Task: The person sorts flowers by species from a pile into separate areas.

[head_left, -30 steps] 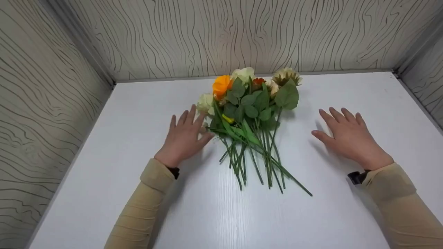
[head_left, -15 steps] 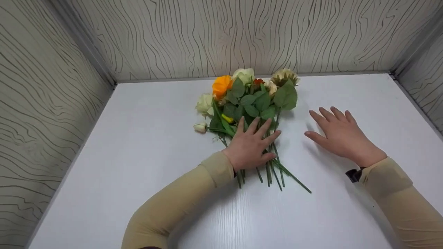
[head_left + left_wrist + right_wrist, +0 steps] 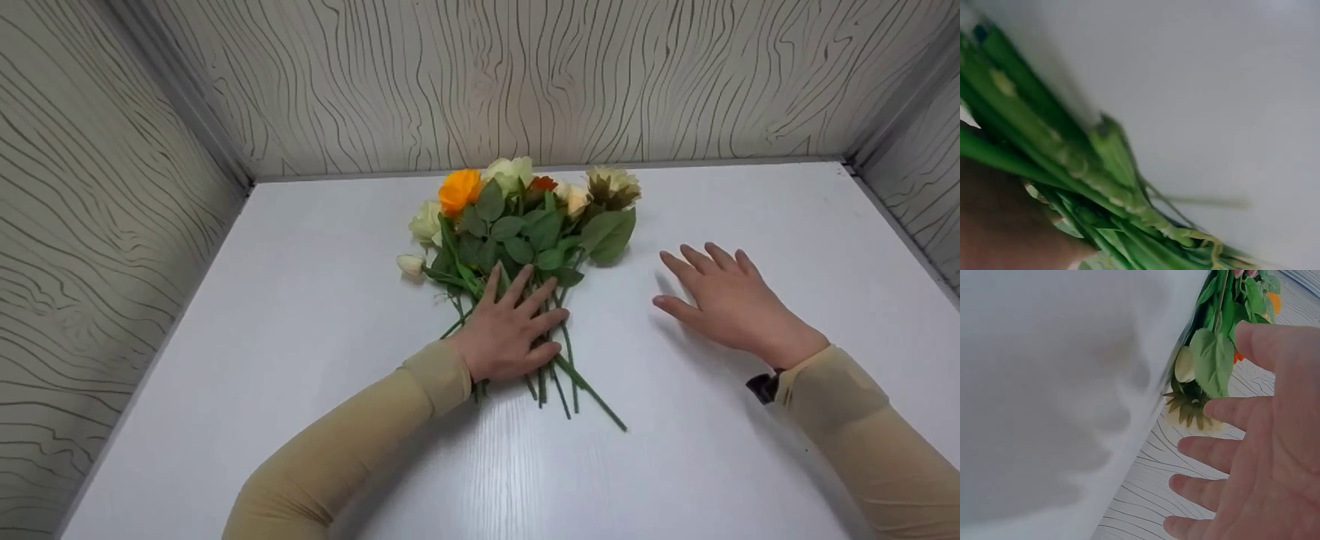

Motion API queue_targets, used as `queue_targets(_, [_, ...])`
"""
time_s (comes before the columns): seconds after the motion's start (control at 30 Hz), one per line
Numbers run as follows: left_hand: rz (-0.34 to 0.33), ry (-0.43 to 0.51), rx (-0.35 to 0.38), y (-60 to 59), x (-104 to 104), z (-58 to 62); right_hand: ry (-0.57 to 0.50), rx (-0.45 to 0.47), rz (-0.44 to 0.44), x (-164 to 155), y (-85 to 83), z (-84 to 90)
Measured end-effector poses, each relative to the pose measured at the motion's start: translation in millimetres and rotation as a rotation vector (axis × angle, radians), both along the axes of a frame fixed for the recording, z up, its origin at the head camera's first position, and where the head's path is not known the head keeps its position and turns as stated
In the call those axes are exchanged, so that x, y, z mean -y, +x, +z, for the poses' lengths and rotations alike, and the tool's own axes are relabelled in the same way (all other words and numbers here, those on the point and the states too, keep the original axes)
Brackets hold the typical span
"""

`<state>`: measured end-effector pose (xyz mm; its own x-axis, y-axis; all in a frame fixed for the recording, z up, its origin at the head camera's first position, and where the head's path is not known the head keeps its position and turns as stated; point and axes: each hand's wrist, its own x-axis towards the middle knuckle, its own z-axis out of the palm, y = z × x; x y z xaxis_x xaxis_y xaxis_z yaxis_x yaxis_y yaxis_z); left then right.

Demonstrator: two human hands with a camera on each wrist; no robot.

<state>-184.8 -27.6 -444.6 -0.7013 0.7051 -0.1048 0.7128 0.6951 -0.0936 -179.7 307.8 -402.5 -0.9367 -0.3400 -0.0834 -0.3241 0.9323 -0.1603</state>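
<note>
Pale walls with a dark wavy wood-grain print (image 3: pixel 525 75) close in a white counter (image 3: pixel 300 300) on three sides. A bunch of flowers (image 3: pixel 517 232) lies in the middle of the counter, heads toward the back wall and green stems (image 3: pixel 559 375) fanning toward the person. Among the heads an orange flower (image 3: pixel 459 189) sits at the bunch's left, cream ones beside it, a small red one in the middle and a spiky pale one (image 3: pixel 613 184) at its right edge; a small cream bud (image 3: pixel 410 263) lies on the counter just left of the bunch.

The left hand (image 3: pixel 510 330) lies palm down on the stems just below the leaves, fingers straight and spread, pressing on them rather than wrapped round them. The left wrist view shows only blurred green stems (image 3: pixel 1072 163) against the counter.

The right hand (image 3: pixel 724 300) rests flat on the counter well to the right of the bunch, fingers spread and relaxed, holding nothing. In the right wrist view its straight fingers (image 3: pixel 1224 453) point toward the spiky flower (image 3: pixel 1190 408) and a broad leaf (image 3: pixel 1213 363)
</note>
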Motion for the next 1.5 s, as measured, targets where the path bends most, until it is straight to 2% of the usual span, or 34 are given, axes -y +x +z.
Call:
queue_targets(0.27, [0.014, 0.082, 0.086, -11.1, 77.2, 2.3, -0.013, 0.002, 0.021, 0.7, -0.8, 1.9])
queue_targets(0.4, [0.023, 0.102, 0.097, -20.9, 119.8, 1.2, -0.016, 0.003, 0.023, 0.6, 0.7, 3.5])
queue_targets(0.6, [0.013, 0.073, 0.084, -38.0, 179.2, 2.9, -0.006, 0.010, 0.026, 0.7, 2.7, 3.4])
queue_targets(0.77, [0.052, 0.038, 0.030, -49.6, 212.4, 0.6, -0.004, 0.020, 0.022, -1.5, 3.8, 3.5])
queue_targets(1.0, [0.144, 0.032, 0.000, -59.6, 231.2, -5.5, 0.001, 0.023, 0.018, -3.6, 4.0, 4.6])
queue_targets(1.2, [0.188, 0.017, -0.015, -60.9, 233.7, -0.5, 0.001, 0.013, 0.025, -3.7, 3.8, 5.5])
queue_targets(1.37, [0.204, 0.113, 0.020, -59.6, 224.6, 11.1, -0.012, 0.017, 0.017, -7.0, 3.6, 6.2])
queue_targets(1.5, [0.264, 0.240, 0.036, -58.4, 213.5, 29.9, -0.050, 0.013, 0.004, -10.8, 2.8, 6.8])
